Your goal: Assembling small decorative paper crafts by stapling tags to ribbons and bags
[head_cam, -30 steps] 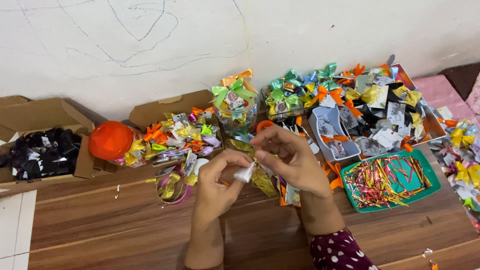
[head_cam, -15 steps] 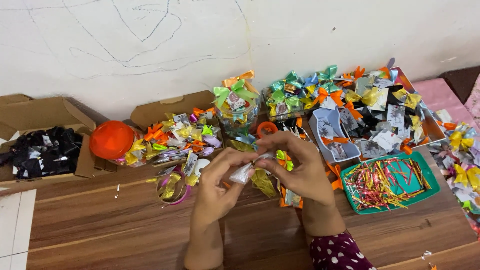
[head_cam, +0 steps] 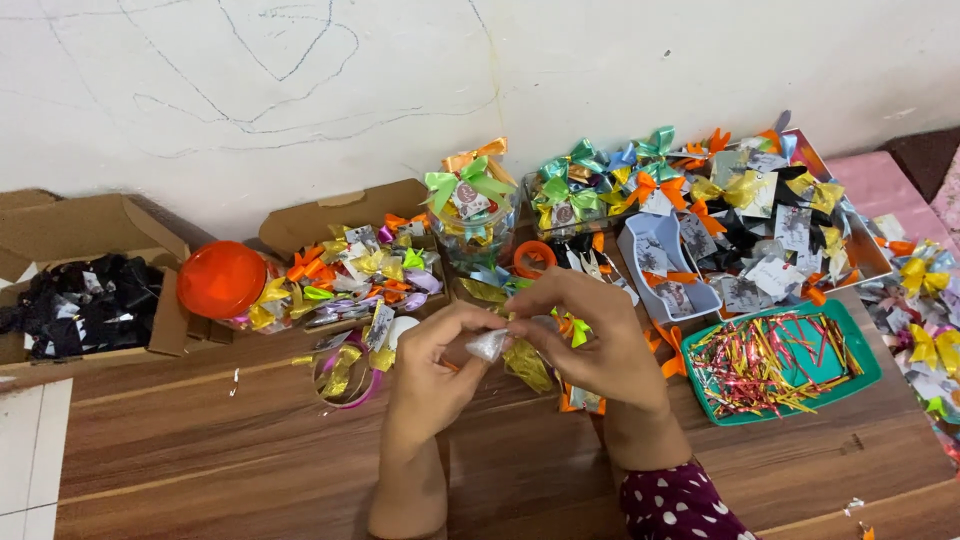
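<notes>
- My left hand (head_cam: pixel 432 365) and right hand (head_cam: pixel 590 335) meet above the middle of the wooden table (head_cam: pixel 250 450), fingertips pinched from both sides on one small clear packet (head_cam: pixel 488 345).
- Both hands are closed on it; neither is flat or empty.
- Since a second ago the hands have drawn closer together and the right has curled further over the packet, so I judge the fiddling with it is tightening up, not ending.
- Nothing else on the table has moved in that time.
- Just beneath the hands lie loose gold and orange ribbon bows (head_cam: pixel 527 362), partly covered by my right wrist.
- Left of the left hand sits a ribbon roll (head_cam: pixel 345 372), pink-edged, lying flat.
- Toward the right edge a green tray (head_cam: pixel 868 362) holds a heap of shiny twist ties (head_cam: pixel 765 360).
- Along the far edge, by the wall: a clear jar (head_cam: pixel 470 225) topped with a green bow, a small orange ring (head_cam: pixel 534 258), and an open cardboard box (head_cam: pixel 345 215) of bowed favours.
- Toward the far left corner an orange lid (head_cam: pixel 221 279) sits beside a box of black pieces (head_cam: pixel 85 305).
- Hidden: what the packet contains, and how my fingertips sit on its far side; I cannot make them out.
- The heap at the right edge is cut off by the frame.
</notes>
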